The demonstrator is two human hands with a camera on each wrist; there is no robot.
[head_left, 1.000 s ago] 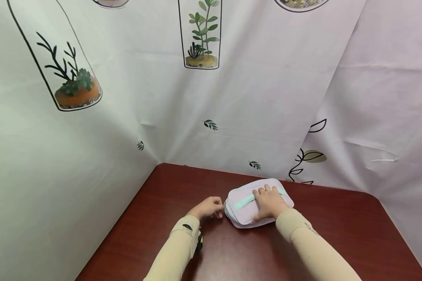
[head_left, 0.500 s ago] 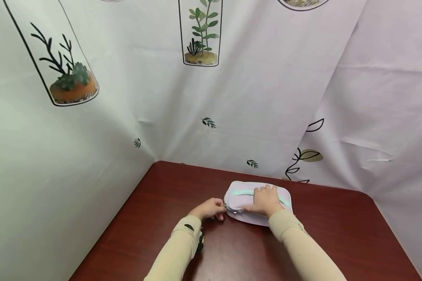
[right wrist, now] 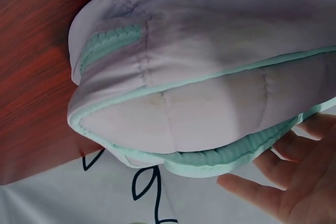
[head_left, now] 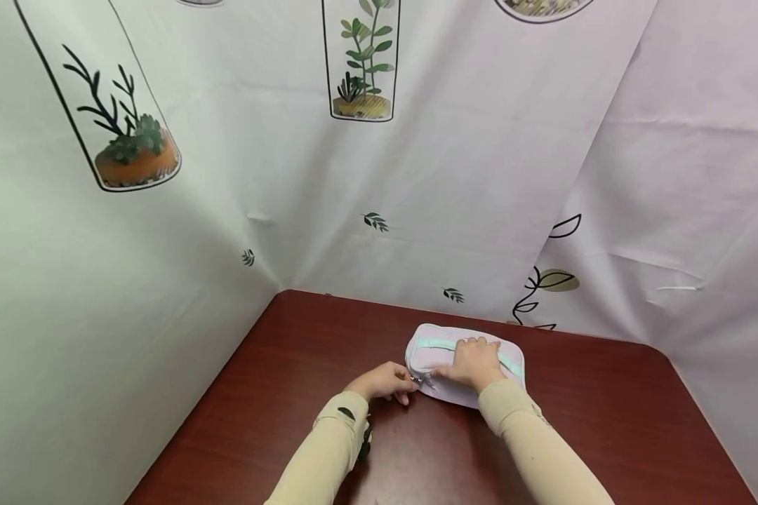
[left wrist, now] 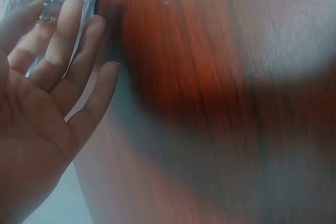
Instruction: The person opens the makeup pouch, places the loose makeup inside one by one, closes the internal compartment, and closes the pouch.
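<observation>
A pale lilac zip pouch (head_left: 451,396) with a mint-green handle strap (head_left: 437,344) lies on the table. My right hand (head_left: 476,363) grips it from above, thumb on the near side and fingers over the top by the strap. The right wrist view shows the pouch's mint-piped end (right wrist: 220,108), with those fingers (right wrist: 262,192) at the strap. At the pouch's near left corner, my left hand (head_left: 388,382) pinches the small metal zipper pull (head_left: 415,379). In the left wrist view the thumb and index finger meet around that pull (left wrist: 46,19), while the other fingers extend loosely.
The reddish-brown wooden table (head_left: 328,330) has rounded back corners. White fabric printed with plants (head_left: 328,175) hangs behind it and along its left side. A dark object (head_left: 365,445) sits at the left wrist, partly hidden by the sleeve.
The pouch has turned and tipped under my right hand, bringing its zipped near side into sight. My left hand has moved slightly right and nearer, with the zipper pull, around the corner.
</observation>
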